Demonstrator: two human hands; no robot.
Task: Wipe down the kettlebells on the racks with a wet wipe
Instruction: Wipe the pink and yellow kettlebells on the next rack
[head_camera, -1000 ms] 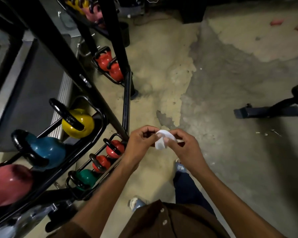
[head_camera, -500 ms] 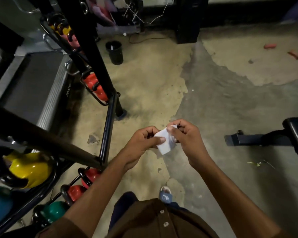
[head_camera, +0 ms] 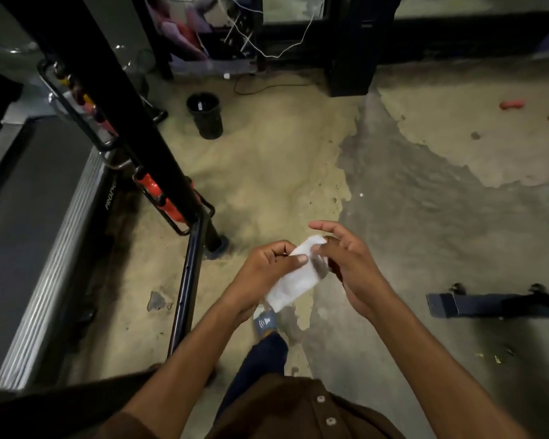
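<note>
Low in the middle of the head view, over the patchy concrete floor (head_camera: 425,217), a white wet wipe (head_camera: 295,278) hangs between the person's two hands, partly opened into a long strip. The left hand (head_camera: 263,274) has its fingers curled and its thumb pressed on the wipe's upper half, gripping it. The right hand (head_camera: 352,270) seems to pinch the top corner with thumb and one finger, its index finger lifted straight and clear.

I judge the task barely begun: the wipe is only being opened out and touches no kettlebell. A red kettlebell (head_camera: 151,186) sits on the black steel rack (head_camera: 121,115) at centre left, partly hidden by the upright and well apart from the wipe. All the wiping looks left to do.
</note>
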